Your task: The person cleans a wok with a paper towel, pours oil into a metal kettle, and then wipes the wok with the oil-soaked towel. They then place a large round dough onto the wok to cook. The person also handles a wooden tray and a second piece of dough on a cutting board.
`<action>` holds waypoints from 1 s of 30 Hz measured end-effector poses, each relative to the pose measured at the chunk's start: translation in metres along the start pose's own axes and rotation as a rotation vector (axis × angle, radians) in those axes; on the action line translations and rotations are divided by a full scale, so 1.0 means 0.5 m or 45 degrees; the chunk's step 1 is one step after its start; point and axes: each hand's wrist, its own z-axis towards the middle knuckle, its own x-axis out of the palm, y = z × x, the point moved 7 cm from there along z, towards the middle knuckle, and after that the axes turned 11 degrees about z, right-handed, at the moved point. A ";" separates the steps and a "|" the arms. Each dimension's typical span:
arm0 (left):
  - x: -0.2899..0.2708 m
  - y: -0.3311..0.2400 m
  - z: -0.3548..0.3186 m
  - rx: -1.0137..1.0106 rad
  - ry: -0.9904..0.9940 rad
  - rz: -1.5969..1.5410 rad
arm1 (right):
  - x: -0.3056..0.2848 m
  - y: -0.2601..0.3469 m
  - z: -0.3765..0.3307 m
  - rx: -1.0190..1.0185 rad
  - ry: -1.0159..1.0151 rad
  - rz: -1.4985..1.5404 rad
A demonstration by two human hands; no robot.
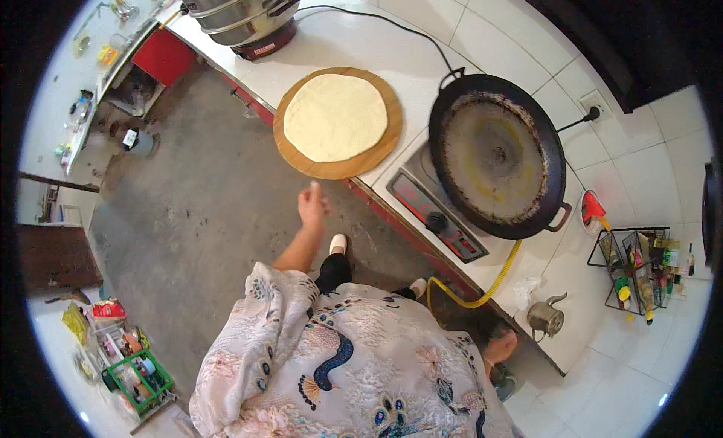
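Note:
My left hand (312, 204) is in the air just off the near edge of a round wooden board (397, 125), empty, its fingers loosely apart. On the board, which juts over the counter's edge, lies a flat round sheet of pale dough (337, 118). To the right, a large black wok (497, 155) sits on a gas stove (433, 212), with a shallow layer of oily liquid inside. My right hand (500, 347) hangs low by the counter's right end, near a small metal oil pot (545, 316). I cannot make out its fingers well.
A stacked metal steamer (241, 16) stands at the counter's far left. From the stove a yellow hose (489, 295) droops over the front edge. A wire rack of bottles (633, 272) and a red-and-white funnel-like thing (593, 210) are at right. A green basket (139, 381) stands lower left.

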 end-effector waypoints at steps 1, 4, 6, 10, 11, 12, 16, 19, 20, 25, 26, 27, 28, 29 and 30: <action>-0.031 -0.016 0.055 -0.098 -0.063 -0.161 | 0.051 0.036 -0.030 0.053 0.119 0.076; -0.008 -0.081 0.146 -0.352 0.173 -0.730 | 0.271 0.198 -0.142 0.175 0.517 0.145; -0.017 -0.071 0.207 -0.339 0.310 -0.680 | 0.349 0.306 -0.200 -0.105 0.677 0.014; -0.016 -0.132 0.205 -0.048 0.365 -0.686 | 0.435 0.376 -0.255 -0.242 0.831 -0.108; -0.016 -0.181 0.174 0.071 0.408 -0.719 | 0.448 0.417 -0.264 -0.224 0.838 -0.110; -0.022 -0.188 0.162 -0.074 0.397 -0.764 | 0.441 0.450 -0.273 -0.195 0.854 -0.143; -0.047 -0.198 0.261 -0.054 0.504 -0.672 | 0.502 0.484 -0.247 -0.232 0.938 -0.120; -0.103 -0.261 0.243 0.058 0.668 -0.703 | 0.579 0.520 -0.249 -0.306 1.110 0.063; -0.137 -0.285 0.214 0.091 0.494 -0.556 | 0.594 0.558 -0.271 -0.180 1.088 0.119; -0.298 -0.340 0.129 0.171 0.530 -0.616 | 0.720 0.630 -0.331 0.004 1.369 0.541; -0.309 -0.348 0.099 0.160 0.563 -0.603 | 0.746 0.620 -0.329 0.240 1.372 0.706; -0.325 -0.365 0.066 0.163 0.591 -0.594 | 0.773 0.634 -0.335 0.454 1.448 0.849; -0.341 -0.371 0.037 0.166 0.619 -0.585 | 0.792 0.654 -0.344 0.673 1.521 0.987; -0.357 -0.373 0.016 0.191 0.643 -0.609 | 0.820 0.684 -0.365 0.887 1.607 1.144; -0.375 -0.362 -0.006 0.214 0.659 -0.623 | 0.840 0.698 -0.378 0.939 1.719 1.188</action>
